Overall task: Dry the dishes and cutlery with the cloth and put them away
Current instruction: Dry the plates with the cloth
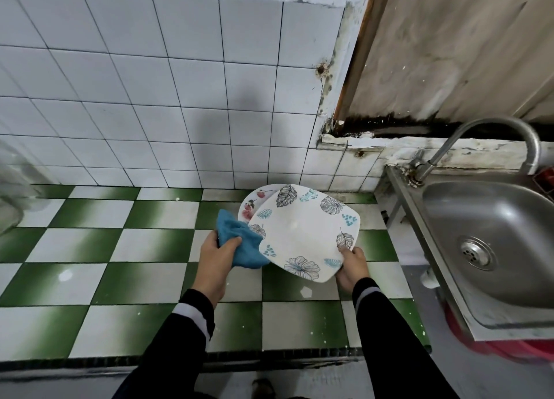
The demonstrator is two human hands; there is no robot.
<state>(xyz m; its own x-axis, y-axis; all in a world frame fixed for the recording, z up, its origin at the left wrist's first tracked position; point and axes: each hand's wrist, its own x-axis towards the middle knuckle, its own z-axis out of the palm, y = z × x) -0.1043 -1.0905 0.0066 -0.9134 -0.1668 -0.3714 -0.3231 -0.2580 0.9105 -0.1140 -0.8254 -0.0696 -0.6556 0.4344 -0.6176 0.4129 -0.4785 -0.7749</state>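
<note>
Green-and-white checkered tile counter [90, 248], flecked with white spots. White tiled wall [150, 84] behind, dark grout lines. Stainless sink [494, 248] at right, round drain strainer [476, 252] in its basin (basin otherwise bare). Curved metal faucet [491, 135] at sink's rear edge. Stained, weathered panel [449, 54] above.

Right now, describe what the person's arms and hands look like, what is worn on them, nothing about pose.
Both hands are bare: no gloves, rings or watch show on the left hand or the right hand. Each arm wears a long black sleeve, the left sleeve and right sleeve each with a pale grey-white band near the black cuff.
</note>
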